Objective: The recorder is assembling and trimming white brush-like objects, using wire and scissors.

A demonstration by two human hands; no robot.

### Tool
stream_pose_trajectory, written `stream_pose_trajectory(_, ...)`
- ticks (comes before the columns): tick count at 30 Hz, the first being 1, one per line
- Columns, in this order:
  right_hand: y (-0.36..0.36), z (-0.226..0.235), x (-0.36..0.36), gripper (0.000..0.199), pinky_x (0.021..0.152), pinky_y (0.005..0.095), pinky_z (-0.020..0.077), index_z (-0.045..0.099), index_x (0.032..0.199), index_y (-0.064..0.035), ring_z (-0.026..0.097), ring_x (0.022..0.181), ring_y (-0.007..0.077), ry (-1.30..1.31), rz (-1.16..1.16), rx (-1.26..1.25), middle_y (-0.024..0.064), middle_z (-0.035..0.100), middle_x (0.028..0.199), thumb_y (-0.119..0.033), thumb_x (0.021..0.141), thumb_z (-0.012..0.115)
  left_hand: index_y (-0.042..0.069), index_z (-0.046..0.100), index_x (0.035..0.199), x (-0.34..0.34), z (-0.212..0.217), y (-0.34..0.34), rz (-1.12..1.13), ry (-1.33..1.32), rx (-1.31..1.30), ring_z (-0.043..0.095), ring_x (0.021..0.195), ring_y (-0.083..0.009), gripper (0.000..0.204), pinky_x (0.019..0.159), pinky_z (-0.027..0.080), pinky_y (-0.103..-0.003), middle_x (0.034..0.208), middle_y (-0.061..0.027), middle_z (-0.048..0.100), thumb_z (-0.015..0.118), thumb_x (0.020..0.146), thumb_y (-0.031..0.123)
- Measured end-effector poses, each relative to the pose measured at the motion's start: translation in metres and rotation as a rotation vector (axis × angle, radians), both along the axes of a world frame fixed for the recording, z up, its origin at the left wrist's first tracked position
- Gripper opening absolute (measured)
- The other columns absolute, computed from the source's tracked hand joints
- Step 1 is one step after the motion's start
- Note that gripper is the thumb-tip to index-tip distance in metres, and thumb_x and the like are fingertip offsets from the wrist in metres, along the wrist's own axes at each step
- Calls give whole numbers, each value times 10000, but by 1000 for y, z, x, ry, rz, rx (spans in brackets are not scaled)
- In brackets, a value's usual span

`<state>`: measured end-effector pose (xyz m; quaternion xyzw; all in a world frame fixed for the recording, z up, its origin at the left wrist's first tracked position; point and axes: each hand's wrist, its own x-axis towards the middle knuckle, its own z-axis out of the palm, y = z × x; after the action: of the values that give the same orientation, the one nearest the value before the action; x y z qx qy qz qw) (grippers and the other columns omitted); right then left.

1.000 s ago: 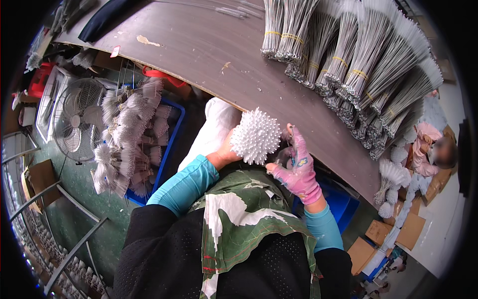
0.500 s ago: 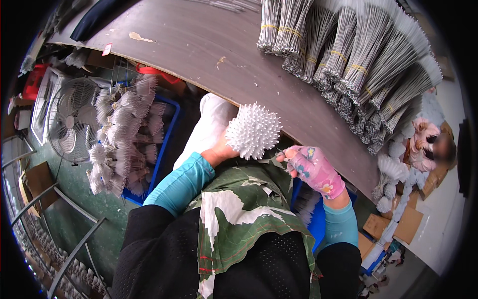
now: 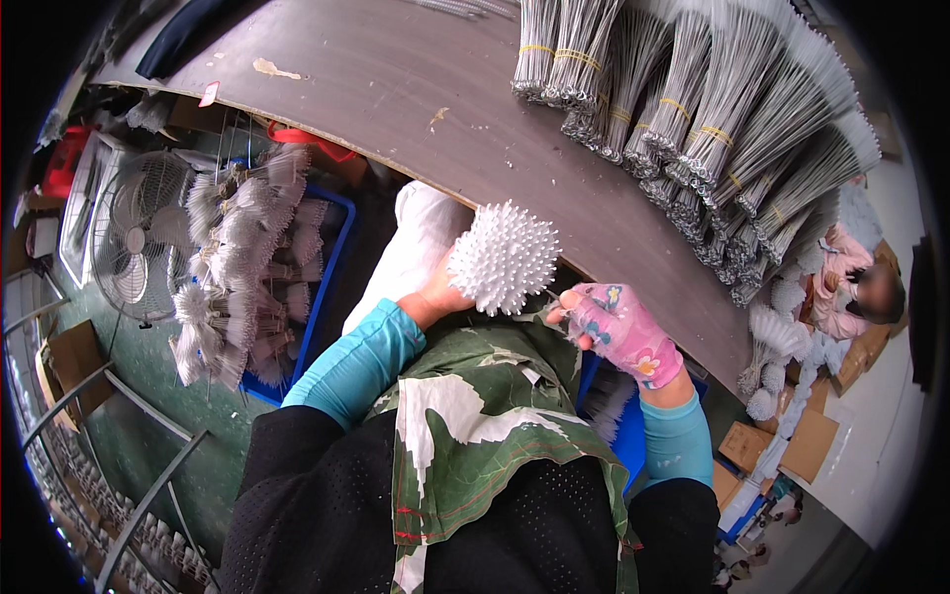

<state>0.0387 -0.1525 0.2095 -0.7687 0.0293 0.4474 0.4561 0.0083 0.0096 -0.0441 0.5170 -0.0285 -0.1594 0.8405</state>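
My left hand (image 3: 437, 295) is closed around a bundle of thin brushes (image 3: 505, 259), whose white bristled tips face up in a knobbly dome. The bundle's lower part is hidden behind the dome and my hand. Just right of it, over my lap, my right hand (image 3: 625, 332) wears a pink flowered glove with bare fingertips. Its thumb and fingers are pinched together beside the bundle's underside. Something thin and greyish shows at the fingertips, too small to name.
Several banded bundles of wire-stemmed brushes (image 3: 683, 119) lie on the brown table (image 3: 396, 109). To the left, a blue crate (image 3: 332, 287) holds more brushes beside a standing fan (image 3: 139, 238). Another person (image 3: 841, 282) sits at the far right near cardboard boxes (image 3: 809, 444).
Both hands stay almost in place, with the bundle still in my left hand. My right fingertips have shifted very slightly left and up.
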Motion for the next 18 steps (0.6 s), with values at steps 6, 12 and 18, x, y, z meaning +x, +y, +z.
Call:
stream_pose_trajectory(6,-4,18,21,316,588,369,423,618,831,-9,539,587,277,-463,387,-136,144,580,653,-307,894,538,41,526,1205,0,-31,-10,96,-110,111,530,1096,-235,419,952,402,-348,1186,-118,572,622,823,186)
stream_pose_trajectory(12,23,33,54,388,665,450,438,614,738,-38,565,747,377,-464,876,-491,194,599,749,-369,892,483,51,556,1166,-4,16,6,38,-321,555,540,1081,-267,389,925,417,-349,1157,-138,585,602,823,228)
stream_pose_trajectory(18,37,30,61,377,594,427,405,562,696,-13,529,646,370,-531,1046,-500,191,543,651,-343,876,530,61,573,1141,-5,26,11,29,-353,615,563,1036,-277,365,899,435,-348,1114,-140,604,593,824,240)
